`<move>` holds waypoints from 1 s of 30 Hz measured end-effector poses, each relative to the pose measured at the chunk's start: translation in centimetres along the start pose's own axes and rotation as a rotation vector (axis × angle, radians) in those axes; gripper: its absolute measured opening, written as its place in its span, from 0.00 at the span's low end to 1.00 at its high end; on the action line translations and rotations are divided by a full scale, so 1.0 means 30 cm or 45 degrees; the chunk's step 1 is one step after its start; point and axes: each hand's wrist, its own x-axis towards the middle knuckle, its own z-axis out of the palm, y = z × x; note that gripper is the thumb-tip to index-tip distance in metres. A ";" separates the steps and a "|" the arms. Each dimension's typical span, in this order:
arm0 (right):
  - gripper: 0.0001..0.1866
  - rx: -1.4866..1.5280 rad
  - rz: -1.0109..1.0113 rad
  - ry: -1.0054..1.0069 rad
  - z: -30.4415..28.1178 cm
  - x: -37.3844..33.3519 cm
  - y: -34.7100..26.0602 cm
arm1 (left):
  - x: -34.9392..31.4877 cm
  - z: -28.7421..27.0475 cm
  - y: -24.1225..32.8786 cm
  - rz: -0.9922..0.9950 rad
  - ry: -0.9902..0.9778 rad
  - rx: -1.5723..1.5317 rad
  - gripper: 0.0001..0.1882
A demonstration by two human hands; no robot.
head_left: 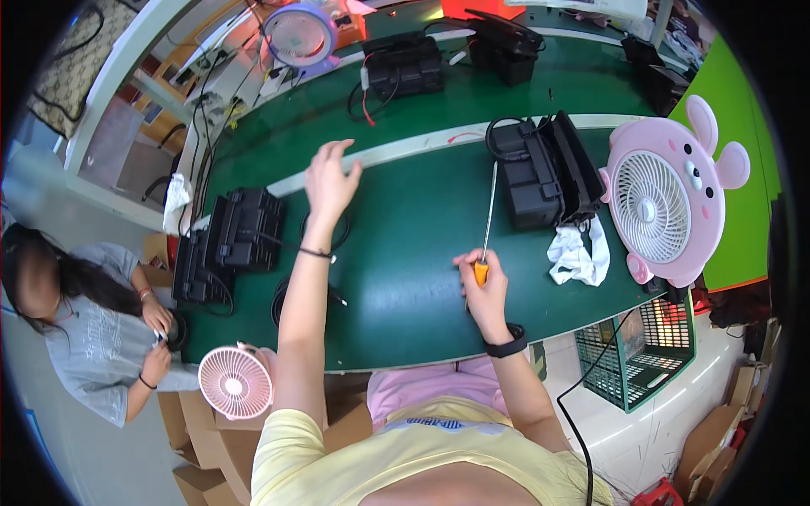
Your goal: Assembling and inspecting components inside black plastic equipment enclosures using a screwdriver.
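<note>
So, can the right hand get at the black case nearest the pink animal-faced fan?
Probably yes: the right hand is just short of the black case, with nothing visible blocking the way, though its grip on the screwdriver may limit it.

- Before you: glossy green surface [405, 228], crossed by a white strip [413, 145] and reflecting light.
- To your left, beside the surface: white frame [114, 84].
- To your right: bright green panel [742, 240].
- Below, to your right: pale floor [612, 434].
</note>
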 end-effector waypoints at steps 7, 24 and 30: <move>0.03 -0.089 -0.024 0.062 0.009 -0.006 0.011 | 0.210 0.391 0.003 -0.132 -0.212 0.052 0.41; 0.03 -0.072 0.046 -0.013 0.016 0.014 0.011 | 0.273 0.360 0.038 -0.272 -0.277 -0.259 0.16; 0.03 -0.011 0.083 -0.013 0.018 0.016 0.020 | 0.018 0.127 0.223 -0.109 -0.295 -0.575 0.12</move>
